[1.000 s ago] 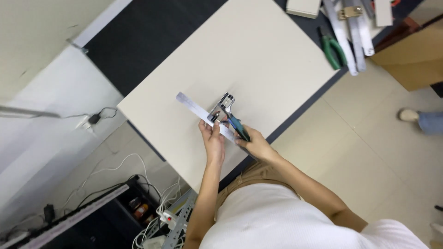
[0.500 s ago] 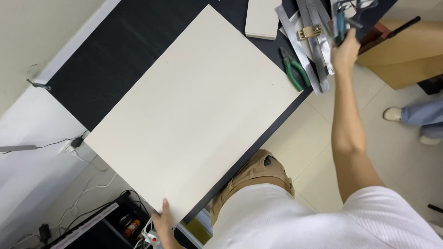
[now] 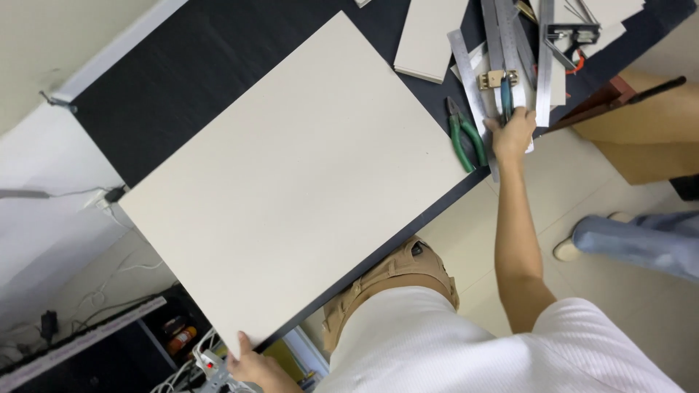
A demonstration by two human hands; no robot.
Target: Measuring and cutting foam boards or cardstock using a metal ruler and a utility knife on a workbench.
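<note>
A large cream board [image 3: 291, 167] lies on the black table [image 3: 182, 80]. My left hand [image 3: 251, 362] grips the board's near corner at the table's edge, thumb on top. My right hand [image 3: 513, 133] reaches to the far right of the table. Its fingers are curled on the end of a teal-handled tool [image 3: 504, 93] with a brass head, which lies among several metal rulers [image 3: 466, 65]. Green-handled pliers [image 3: 466, 140] lie just left of that hand.
A smaller cream panel [image 3: 431, 38] and a metal square [image 3: 568, 36] lie at the table's far end. A cardboard box [image 3: 648, 138] stands on the floor to the right. Another person's jeans leg and shoe [image 3: 626, 240] are nearby. A power strip and cables [image 3: 207, 362] sit below the table.
The ruler and teal-handled tool are gone from the board. My right hand carried the tool to the ruler pile, lower now than half a second ago. My left hand dropped to the board's near corner.
</note>
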